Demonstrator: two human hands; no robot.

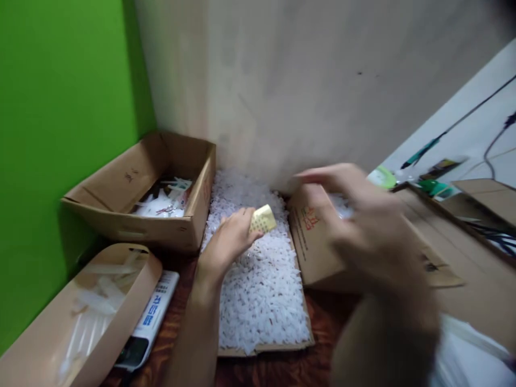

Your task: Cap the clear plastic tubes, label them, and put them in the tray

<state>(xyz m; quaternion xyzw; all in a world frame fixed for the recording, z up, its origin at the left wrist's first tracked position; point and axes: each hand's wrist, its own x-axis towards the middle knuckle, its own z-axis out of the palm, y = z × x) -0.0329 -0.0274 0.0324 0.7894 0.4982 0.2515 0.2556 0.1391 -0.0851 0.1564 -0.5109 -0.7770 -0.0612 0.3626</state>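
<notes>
My left hand is closed on a small pale yellow piece with rows of dark dots; its exact kind I cannot make out. The hand hovers over a shallow cardboard tray covered with many small white pieces. To the right, my right hand is raised in front of a brown cardboard box with red print. Motion smears its fingers, so whether they hold anything does not show.
An open cardboard box with white items stands at the back left. Before it are a tan bin of translucent strips and a white scale-like device. More cardboard lies right. A green panel borders the left.
</notes>
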